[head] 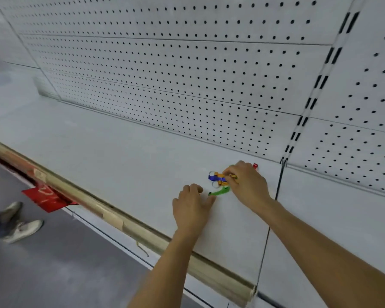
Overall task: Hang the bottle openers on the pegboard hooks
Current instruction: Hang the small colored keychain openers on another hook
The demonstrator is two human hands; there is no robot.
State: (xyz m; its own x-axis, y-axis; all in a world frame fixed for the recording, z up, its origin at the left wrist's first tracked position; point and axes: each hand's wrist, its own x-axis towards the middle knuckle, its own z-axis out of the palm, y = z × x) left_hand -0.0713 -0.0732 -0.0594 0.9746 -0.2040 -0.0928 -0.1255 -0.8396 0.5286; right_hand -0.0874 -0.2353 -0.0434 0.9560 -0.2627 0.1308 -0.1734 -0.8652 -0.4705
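Down at the far left, a red tag [45,197] hangs off the beige shelf edge strip [129,223], above someone's pale shoes [20,227] on the grey floor. The left hand [192,207] lies on the white shelf [120,156] with fingers loosely bent, thumb tip touching the green bottle opener [220,192], gripping nothing. Just beyond lie the blue [216,178] and orange [221,182] openers, crossed in a small heap. The right hand [246,185] covers that heap, fingers curled down; it seems to pinch a yellowish opener [232,176], though blur hides the grip. A red opener [255,166] peeks out behind it, below the white pegboard [187,74]
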